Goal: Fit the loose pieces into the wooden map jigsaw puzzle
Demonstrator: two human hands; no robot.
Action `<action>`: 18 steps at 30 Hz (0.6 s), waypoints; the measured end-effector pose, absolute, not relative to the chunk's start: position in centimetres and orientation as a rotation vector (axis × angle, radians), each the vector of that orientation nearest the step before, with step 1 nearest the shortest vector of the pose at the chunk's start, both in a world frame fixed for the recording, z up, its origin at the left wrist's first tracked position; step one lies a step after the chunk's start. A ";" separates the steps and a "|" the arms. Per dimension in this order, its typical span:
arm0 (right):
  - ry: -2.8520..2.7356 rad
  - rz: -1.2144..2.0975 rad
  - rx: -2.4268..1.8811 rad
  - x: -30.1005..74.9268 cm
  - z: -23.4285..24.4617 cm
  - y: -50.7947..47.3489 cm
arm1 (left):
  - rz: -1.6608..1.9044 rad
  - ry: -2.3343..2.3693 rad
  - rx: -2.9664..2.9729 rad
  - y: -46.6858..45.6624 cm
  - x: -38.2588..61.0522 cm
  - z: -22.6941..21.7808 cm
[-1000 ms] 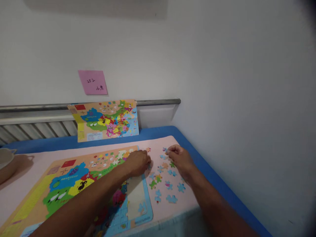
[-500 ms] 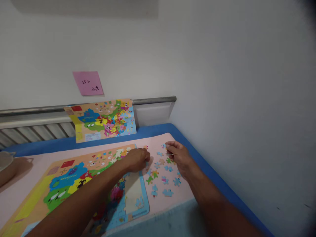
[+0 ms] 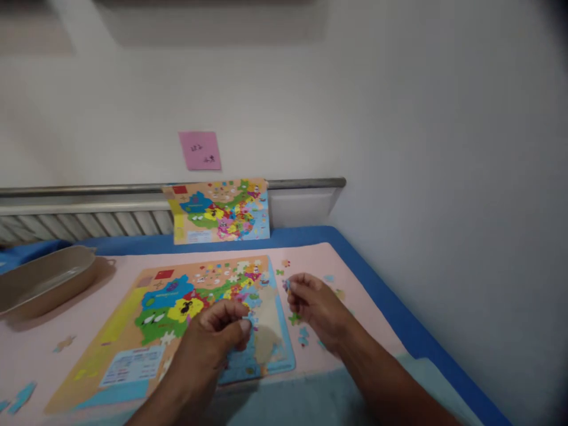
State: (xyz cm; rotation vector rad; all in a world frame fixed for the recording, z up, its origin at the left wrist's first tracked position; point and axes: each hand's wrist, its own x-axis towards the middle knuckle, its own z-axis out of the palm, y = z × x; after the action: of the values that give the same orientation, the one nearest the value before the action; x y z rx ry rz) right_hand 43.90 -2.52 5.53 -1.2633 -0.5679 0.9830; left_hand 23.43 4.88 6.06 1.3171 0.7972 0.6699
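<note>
My right hand (image 3: 320, 310) pinches a small bluish puzzle piece (image 3: 286, 286) between thumb and fingertips, just off the right edge of the puzzle board (image 3: 287, 340). Over the board's lower middle is my left hand (image 3: 213, 337), its thumb and curled index finger close together. Whatever is between them, if anything, is too small to make out. The board carries a colourful, partly filled map picture, with a bare beige area on its right side. Loose pieces lie right of it, among them a green piece (image 3: 294, 319) and a blue piece (image 3: 303, 336); my right hand covers some.
A matching printed map sheet (image 3: 222, 213) leans against the metal rail (image 3: 306, 183) at the back. To the left stands a brown oval basin (image 3: 48, 284). A few more loose pieces (image 3: 22, 397) lie at the lower left. Walls bound the back and right.
The view has swung left, bringing more of the basin into sight. My left hand has drawn back from the board's right edge toward me. My right hand has come nearer the board with a piece.
</note>
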 end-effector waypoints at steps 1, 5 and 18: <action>-0.590 1.057 -1.294 42.7 5.4 -2.6 | 0.674 0.783 1.260 4.9 23.0 5.3; -0.728 1.131 -1.405 39.5 4.7 -3.0 | 0.765 0.784 1.138 5.1 22.4 3.5; -0.854 1.208 -1.404 38.1 2.1 -2.7 | 0.685 0.860 1.187 4.7 22.4 3.3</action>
State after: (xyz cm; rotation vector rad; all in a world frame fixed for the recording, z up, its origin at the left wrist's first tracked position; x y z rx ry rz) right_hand 38.11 -2.71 2.14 -1.4042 -0.8537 1.2075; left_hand 22.41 4.75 3.28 1.1866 0.8596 0.6850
